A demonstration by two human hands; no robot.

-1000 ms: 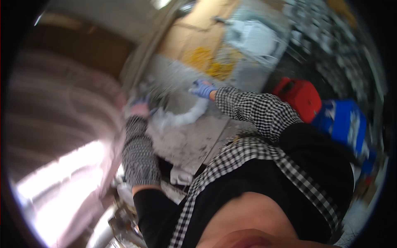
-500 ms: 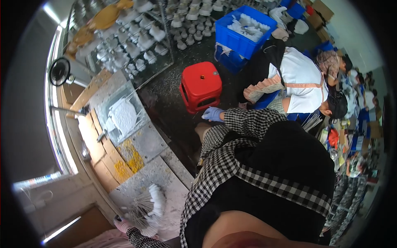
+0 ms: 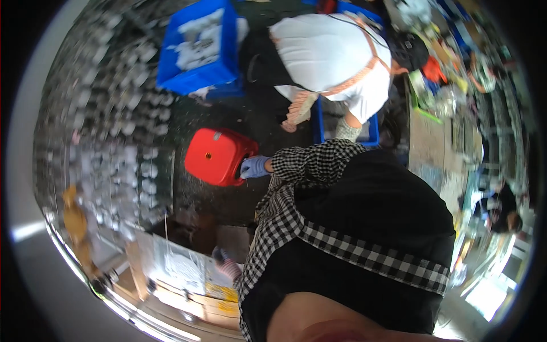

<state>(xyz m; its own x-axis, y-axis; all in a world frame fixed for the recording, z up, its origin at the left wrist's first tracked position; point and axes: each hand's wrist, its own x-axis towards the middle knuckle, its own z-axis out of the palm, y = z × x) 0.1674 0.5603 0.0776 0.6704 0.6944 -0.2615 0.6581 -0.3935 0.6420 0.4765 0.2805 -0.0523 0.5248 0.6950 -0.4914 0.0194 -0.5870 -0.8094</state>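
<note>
My right hand, in a blue glove, is at the side of a red plastic stool, fingers curled at its edge by the side opening. The stool stands upright on the dark floor. My left hand, in a pink-striped glove with grey fingertips, hangs beside the workbench, close to my checked apron. Motion smears its fingers, and I see nothing clear in them. On the bench lies a white-coated sheet or tray, with yellow bits next to it.
A blue bin full of white pieces stands beyond the stool. A bent-over co-worker in a white top is close on the right, by another blue bin. Racks of white pieces line the left.
My view has turned left, blurring the surroundings. My right hand has reached the stool, from which it was apart before. My left hand has come away from the bench's far edge toward my body.
</note>
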